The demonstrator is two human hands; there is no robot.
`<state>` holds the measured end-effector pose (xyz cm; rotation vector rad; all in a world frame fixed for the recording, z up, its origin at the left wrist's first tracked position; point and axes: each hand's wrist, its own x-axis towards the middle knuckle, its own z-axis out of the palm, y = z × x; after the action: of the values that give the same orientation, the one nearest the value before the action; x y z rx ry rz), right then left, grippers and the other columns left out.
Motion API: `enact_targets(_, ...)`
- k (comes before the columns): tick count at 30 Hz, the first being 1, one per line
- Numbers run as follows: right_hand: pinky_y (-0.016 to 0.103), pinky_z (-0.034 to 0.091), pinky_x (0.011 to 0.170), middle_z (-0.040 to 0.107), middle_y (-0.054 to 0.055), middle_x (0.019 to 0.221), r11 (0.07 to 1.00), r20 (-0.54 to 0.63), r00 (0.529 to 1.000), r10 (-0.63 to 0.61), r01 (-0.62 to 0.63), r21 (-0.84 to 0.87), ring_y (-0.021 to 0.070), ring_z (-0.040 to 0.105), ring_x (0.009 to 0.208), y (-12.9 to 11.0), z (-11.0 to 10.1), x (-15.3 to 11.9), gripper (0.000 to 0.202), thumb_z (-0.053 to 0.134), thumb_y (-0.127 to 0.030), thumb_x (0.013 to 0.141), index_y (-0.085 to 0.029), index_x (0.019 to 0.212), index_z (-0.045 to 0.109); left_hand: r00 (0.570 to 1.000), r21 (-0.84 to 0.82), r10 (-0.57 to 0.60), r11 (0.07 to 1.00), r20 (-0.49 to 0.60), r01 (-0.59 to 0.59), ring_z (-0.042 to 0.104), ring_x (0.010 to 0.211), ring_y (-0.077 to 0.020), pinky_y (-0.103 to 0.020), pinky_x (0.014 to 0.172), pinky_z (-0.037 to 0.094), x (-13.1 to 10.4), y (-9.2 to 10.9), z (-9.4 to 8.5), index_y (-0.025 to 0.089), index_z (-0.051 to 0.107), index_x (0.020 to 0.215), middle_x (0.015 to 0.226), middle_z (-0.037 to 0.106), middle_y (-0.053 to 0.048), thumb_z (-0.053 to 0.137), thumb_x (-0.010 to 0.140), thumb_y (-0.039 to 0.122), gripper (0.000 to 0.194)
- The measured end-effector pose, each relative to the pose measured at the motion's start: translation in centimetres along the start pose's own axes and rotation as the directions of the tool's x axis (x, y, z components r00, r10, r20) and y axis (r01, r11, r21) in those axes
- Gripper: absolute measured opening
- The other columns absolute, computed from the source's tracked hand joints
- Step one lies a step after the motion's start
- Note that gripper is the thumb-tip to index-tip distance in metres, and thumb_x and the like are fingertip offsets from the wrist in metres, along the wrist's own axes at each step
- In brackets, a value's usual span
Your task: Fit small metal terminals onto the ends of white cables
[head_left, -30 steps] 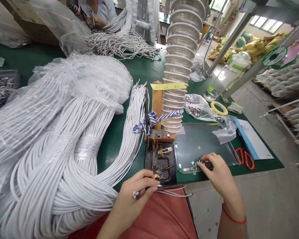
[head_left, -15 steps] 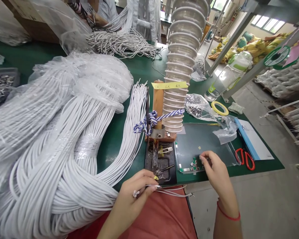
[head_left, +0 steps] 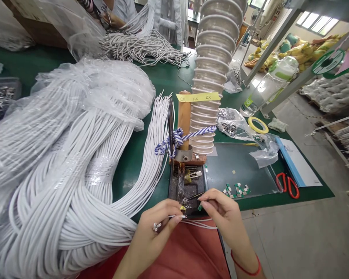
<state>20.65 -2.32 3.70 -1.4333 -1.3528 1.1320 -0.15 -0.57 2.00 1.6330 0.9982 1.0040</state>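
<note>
White cables [head_left: 99, 217] look smooth and plastic, the handle [head_left: 184, 119] wooden.

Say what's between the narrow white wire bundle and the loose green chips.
The head view shows the wooden-handled tool, black tray and part of the dark mat.

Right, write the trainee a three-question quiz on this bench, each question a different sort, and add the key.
1. True or false: in the picture, the clear bottle stands to the left of the ribbed hose.
2. Multiple choice: what colour is the band on the wrist of the right hand? A) blue; B) red; C) green.
3. Fill in the missing word: the left hand holds white ____, some of their ends showing.

Key:
1. False; it stands to the right.
2. B.
3. Cables.
</note>
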Motion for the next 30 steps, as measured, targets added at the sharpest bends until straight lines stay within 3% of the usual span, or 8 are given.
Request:
enact_targets(5,0.026,0.040,0.059,0.053,-0.001,0.073,0.993,-0.024,0.996,0.084,-0.081,0.091,0.0152,0.048,0.063,0.4,2.8,-0.1,0.010,0.062,-0.025,0.087,-0.019,0.080,0.063,0.998,0.008,0.000,1.000,-0.059,0.001,0.071,0.074,-0.0135,-0.016,0.069,0.054,0.1,0.0,0.1,0.021,0.071,0.076,0.081,0.074,-0.001,0.063,0.086,0.010,0.016)
enact_targets(10,0.025,0.043,0.058,0.053,-0.001,0.070,0.992,-0.039,0.995,0.093,-0.089,0.085,0.0148,0.049,0.061,0.6,4.0,-0.4,0.010,0.062,-0.026,0.087,-0.019,0.080,0.061,0.994,0.000,-0.017,1.000,-0.104,0.017,0.071,0.073,-0.0147,-0.018,0.067,0.054,0.0,-0.2,0.2,0.021,0.071,0.075,0.081,0.074,-0.002,0.062,0.086,0.011,0.016)
enact_targets(18,0.027,0.052,0.063,0.069,0.005,0.077,1.000,0.020,1.000,0.004,-0.003,-0.025,0.0196,0.067,0.068,0.4,4.4,-0.5,0.009,0.054,-0.021,0.093,-0.019,0.091,0.063,0.986,0.004,-0.057,0.998,-0.156,0.058,0.072,0.077,-0.0176,-0.022,0.068,0.055,-0.2,-0.6,0.4,0.020,0.069,0.074,0.082,0.074,-0.004,0.061,0.086,0.013,0.017)
enact_targets(30,0.026,0.048,0.060,0.069,0.005,0.079,1.000,0.053,0.999,0.007,-0.005,-0.027,0.0182,0.064,0.065,0.4,4.1,-0.5,0.010,0.053,-0.023,0.093,-0.018,0.094,0.061,0.982,0.000,-0.113,0.993,-0.153,0.115,0.071,0.075,-0.0168,-0.021,0.067,0.054,0.0,-0.6,0.6,0.020,0.069,0.074,0.082,0.073,-0.003,0.062,0.086,0.015,0.015)
